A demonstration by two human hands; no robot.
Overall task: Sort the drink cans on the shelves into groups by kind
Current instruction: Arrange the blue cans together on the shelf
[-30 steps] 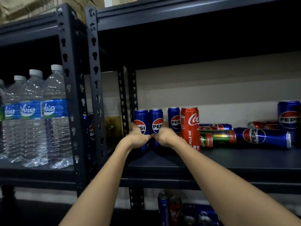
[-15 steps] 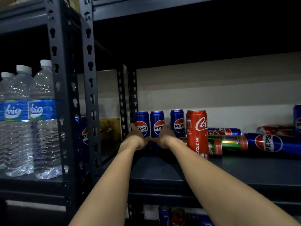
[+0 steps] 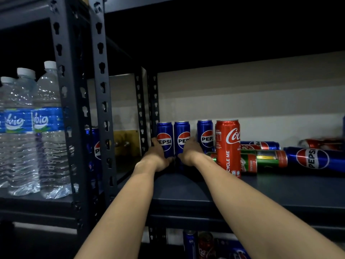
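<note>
Here the left hand [image 3: 156,158] and right hand [image 3: 190,151] each seemingly curl around an upright Pepsi can [image 3: 164,139], second Pepsi can [image 3: 182,137] alongside; Coca-Cola can [image 3: 228,146] right of both.

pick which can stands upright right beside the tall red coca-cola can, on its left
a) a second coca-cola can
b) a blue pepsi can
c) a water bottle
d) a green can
b: an upright blue Pepsi can stands just left of the red Coca-Cola can; the green can lies on its side to the right.
</note>
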